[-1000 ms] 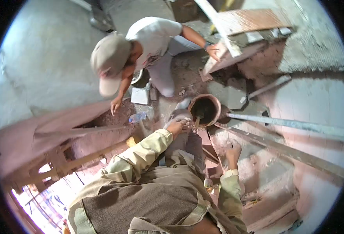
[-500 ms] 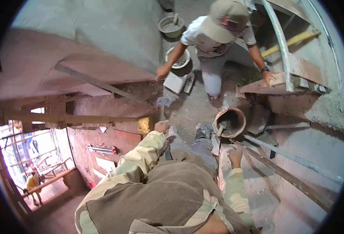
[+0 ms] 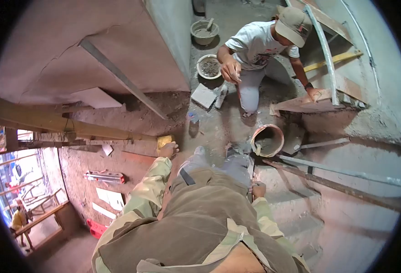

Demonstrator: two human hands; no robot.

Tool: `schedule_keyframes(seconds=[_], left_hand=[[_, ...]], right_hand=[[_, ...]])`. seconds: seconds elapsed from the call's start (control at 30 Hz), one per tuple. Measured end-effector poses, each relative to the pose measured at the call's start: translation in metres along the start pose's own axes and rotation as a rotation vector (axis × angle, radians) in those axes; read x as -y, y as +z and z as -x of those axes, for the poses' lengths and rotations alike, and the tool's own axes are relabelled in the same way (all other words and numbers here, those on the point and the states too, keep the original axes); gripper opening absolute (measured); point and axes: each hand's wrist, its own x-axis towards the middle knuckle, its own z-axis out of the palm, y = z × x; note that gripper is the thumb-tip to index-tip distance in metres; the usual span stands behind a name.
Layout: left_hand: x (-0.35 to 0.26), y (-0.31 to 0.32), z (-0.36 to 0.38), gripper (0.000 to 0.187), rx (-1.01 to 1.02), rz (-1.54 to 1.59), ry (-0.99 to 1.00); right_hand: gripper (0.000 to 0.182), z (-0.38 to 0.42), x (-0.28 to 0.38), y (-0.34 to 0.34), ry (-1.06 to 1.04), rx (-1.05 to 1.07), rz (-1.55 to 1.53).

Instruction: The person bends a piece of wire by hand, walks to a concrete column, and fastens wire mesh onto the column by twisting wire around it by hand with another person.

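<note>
Left hand (image 3: 168, 149): arm stretched toward 11 o'clock from the person's trunk, hand resting against a yellow sponge (image 3: 165, 142) that sits on the edge of the reddish ledge (image 3: 132, 119). Fingers look loosely curled over the sponge's near side; whether they actually grip it cannot be told at this size.

Right hand (image 3: 257, 189): down at the person's right side, at 4 o'clock from the mortar pan. Fingers curled in toward a fist against the concrete step (image 3: 296, 200). Something thin may sit in the fist, but it is too small to make out.

Mortar pan (image 3: 267, 140): round, rust-coloured, standing on the floor just beyond the person's right knee, at 1 o'clock from the right hand and well apart from the left. Grey mortar inside; a trowel handle (image 3: 257, 149) leans at its near rim.

Metal bars (image 3: 341, 175): two long ones run from beside the pan toward 4 o'clock across the steps.

Co-worker (image 3: 259, 45): crouched at 12 o'clock, cap on, one hand raised in front of the chest, the other planted on a reddish slab (image 3: 307, 103). Two bowls of grey mix (image 3: 208, 67) stand at that person's side; a plastic bottle (image 3: 192, 117) lies on the floor between the two people.
</note>
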Motion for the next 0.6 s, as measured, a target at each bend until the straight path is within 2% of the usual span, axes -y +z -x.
schedule_keyframes(seconds=[0.07, 0.1, 0.13, 0.17, 0.23, 0.27, 0.33, 0.37, 0.4, 0.43, 0.47, 0.53, 0.6], left_hand=[[0.006, 0.030, -0.008, 0.034, 0.263, -0.026, 0.313], [-0.010, 0.058, 0.004, 0.048, 0.195, -0.271, 0.300], [-0.018, 0.081, 0.003, 0.051, 0.181, -0.496, 0.592], [-0.025, 0.106, 0.000, 0.055, 0.165, -0.714, 0.890], [-0.053, 0.167, 0.025, 0.064, 0.346, -0.635, 0.730], [-0.059, 0.195, 0.024, 0.064, 0.373, -0.645, 0.724], [-0.069, 0.243, 0.030, 0.066, 0.557, -0.568, 0.790], [-0.071, 0.260, 0.040, 0.066, 0.582, -0.584, 0.794], [-0.080, 0.279, 0.060, 0.063, 0.614, -0.552, 0.684], [-0.084, 0.295, 0.066, 0.060, 0.645, -0.522, 0.576], [-0.086, 0.307, 0.074, 0.060, 0.671, -0.546, 0.586], [-0.076, 0.317, 0.076, 0.053, 0.706, -0.633, 0.480], [-0.053, 0.317, 0.053, 0.055, 0.787, -0.697, 0.266]], right_hand=[[0.022, 0.007, -0.023, 0.001, 0.016, -0.046, 0.000], [0.021, 0.003, -0.045, 0.000, -0.156, -0.115, 0.190], [0.020, 0.000, -0.060, -0.001, -0.321, -0.184, 0.383], [0.018, 0.000, -0.065, -0.001, -0.246, -0.210, 0.333], [0.018, 0.033, -0.025, -0.002, -0.223, -0.176, 0.266], [0.018, 0.049, -0.006, -0.007, -0.210, -0.118, 0.208], [0.018, 0.033, -0.024, -0.019, -0.244, -0.112, 0.238], [0.019, 0.028, -0.023, -0.022, -0.077, -0.101, 0.092], [0.020, 0.020, -0.021, -0.025, 0.081, -0.085, -0.060], [0.020, 0.012, -0.020, -0.029, 0.093, -0.065, -0.117], [0.020, 0.006, -0.021, -0.033, 0.091, -0.081, -0.150], [0.019, -0.001, -0.006, -0.035, 0.036, -0.149, -0.251], [0.017, -0.021, 0.011, -0.040, -0.032, -0.204, -0.244]])
